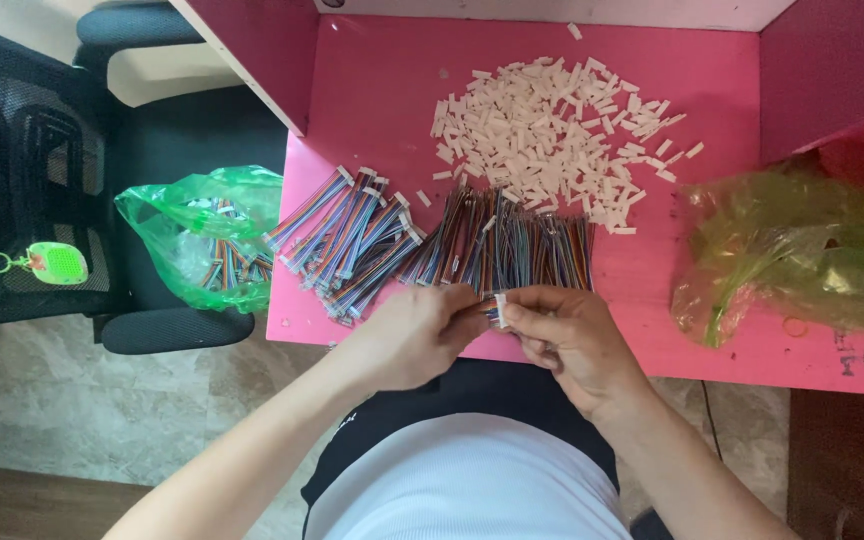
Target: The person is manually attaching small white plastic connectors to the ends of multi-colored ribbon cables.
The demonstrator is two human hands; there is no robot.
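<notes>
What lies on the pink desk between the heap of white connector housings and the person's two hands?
In the head view, a row of multicoloured ribbon cables lies between the white housings and the left hand and right hand.

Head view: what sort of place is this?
Probably a small home or workshop assembly bench: a pink table holds a white connector pile and rainbow wire bundles, with an office chair beside it.

desk top [712, 250]: bright pink
connector housings [552, 125]: off-white, plain
ribbon cables with connectors [352, 235]: rainbow stripes, white ends
loose ribbon cables [512, 245]: multicoloured strands
small connector [500, 308]: white
left bag [202, 235]: translucent green
right bag [802, 250]: translucent yellow-green
chair [22, 170]: black mesh
keychain tag [57, 263]: light green, red-dotted
floor [102, 400]: beige marbled
</notes>
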